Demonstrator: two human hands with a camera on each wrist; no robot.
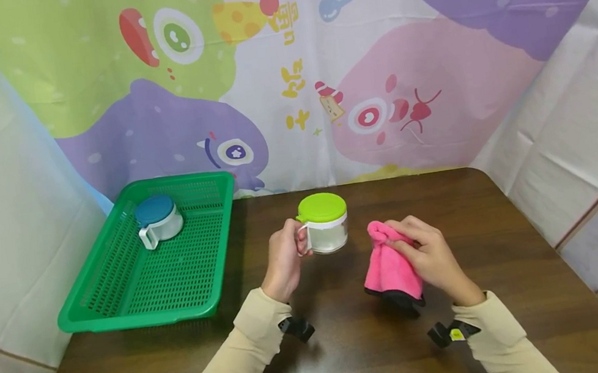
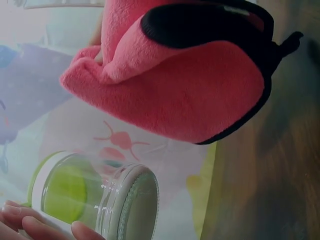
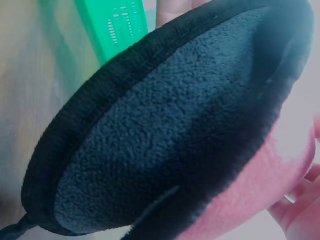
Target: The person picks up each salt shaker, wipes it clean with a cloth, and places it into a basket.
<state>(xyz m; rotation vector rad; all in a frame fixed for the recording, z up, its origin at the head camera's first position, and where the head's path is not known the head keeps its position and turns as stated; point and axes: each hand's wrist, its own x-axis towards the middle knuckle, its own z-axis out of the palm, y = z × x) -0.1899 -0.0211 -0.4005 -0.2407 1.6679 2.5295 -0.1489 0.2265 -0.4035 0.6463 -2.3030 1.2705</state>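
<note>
My left hand (image 1: 283,256) grips the white handle of a clear jar (image 1: 329,235) with a lime-green lid (image 1: 322,207), held upright above the table. In the left wrist view the same jar (image 2: 112,200) shows its transparent wall and round base, with fingertips (image 2: 37,227) along the handle side. To its right, my right hand (image 1: 429,251) pinches a pink cloth (image 1: 391,268) near its top, and the cloth hangs down to a black-edged bottom. Dark grey lining (image 3: 165,125) of the cloth fills much of the right wrist view. A gap separates cloth and jar.
A green perforated basket (image 1: 213,310) stands on the left of the brown wooden table (image 1: 509,236). Inside it, toward the back, is a similar jar with a blue lid (image 1: 154,209) and white handle. A cartoon-printed curtain (image 1: 295,156) hangs behind the table.
</note>
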